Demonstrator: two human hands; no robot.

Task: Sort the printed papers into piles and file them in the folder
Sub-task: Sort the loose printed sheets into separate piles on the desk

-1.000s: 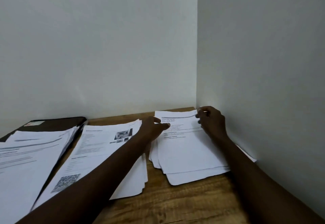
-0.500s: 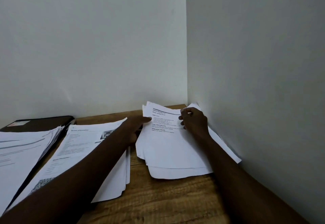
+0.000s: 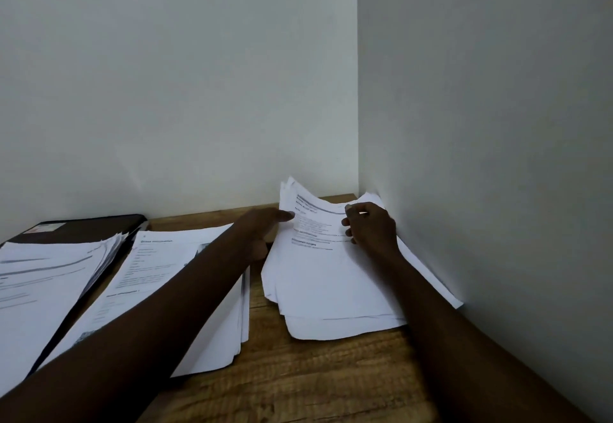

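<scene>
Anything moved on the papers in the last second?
The far end of the right pile has come up off the wooden table and now curls upward. The right hand grips its far right edge, and the left hand touches its left edge, both about where they were. The middle pile, the left pile and the black folder lie unchanged.

My only view, worn at head height: it looks forward and slightly down across the tabletop point(image 3: 331, 376), near at hand, toward the corner where two walls point(image 3: 357, 124) meet.
</scene>
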